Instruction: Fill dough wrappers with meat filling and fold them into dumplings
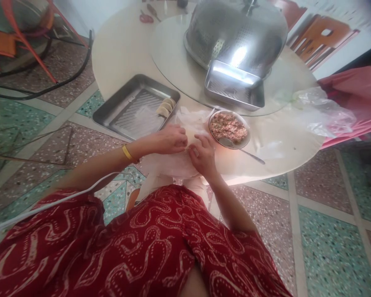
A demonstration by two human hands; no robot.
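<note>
Our left hand (175,139) has its fingers curled inward; our right hand (204,156) faces it with bent fingers, thumb near forefinger. Whether either one pinches something, we cannot tell. Between them is a pale, blurred piece (191,134), perhaps dough, above a thin white sheet (163,165). For good work, we should press its edge lightly and evenly. Just beside the right hand stands the bowl (247,138) of minced filling (228,126), with a spoon (256,158) reaching out. Beyond the left hand, the metal tray (131,111) bears folded dumplings (166,108) near one corner.
</note>
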